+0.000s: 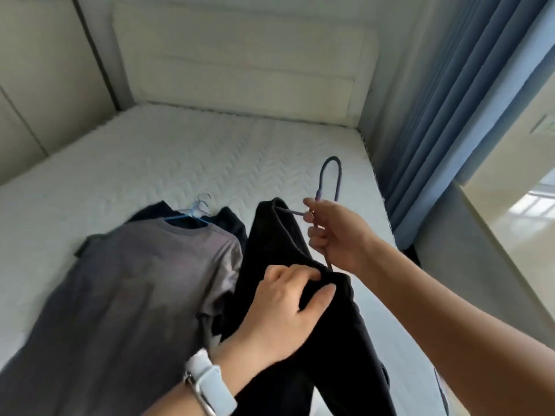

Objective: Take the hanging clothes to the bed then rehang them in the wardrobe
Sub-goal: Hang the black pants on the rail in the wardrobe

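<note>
- Clothes lie on the bed, seen from the head view. A black garment [300, 310] is in both hands at the near right, and its lower part runs off the bottom of the frame.
- The right hand [333, 232] has its fingers curled round a purple hanger [331, 159]. The hook sticks up above the fist, and one arm of the hanger goes into the top of the black garment.
- The left hand [288, 307] comes in lower down and pinches a fold of the black fabric between thumb and fingertips. It wears a white watch [210, 382] on the wrist.
- Just to the left, a grey T-shirt [144, 280] lies flat on the bed on a blue hanger [183, 218], collar pointing towards the headboard.
- A dark garment [234, 223] peeks out from under the T-shirt's far edge. More thin hooks show there, too blurred to count.
- The surface is a bare white mattress [150, 163] quilted in a zigzag pattern. The clothes sit on its near half.
- A cream padded headboard [240, 55] stands at the far end.
- Pale cream panels [45, 70] line the left side, hard up against the bed.
- Blue pleated curtains [450, 100] hang down the right side beside the mattress edge.
- A pale glossy ledge [516, 220] at far right catches the daylight.
</note>
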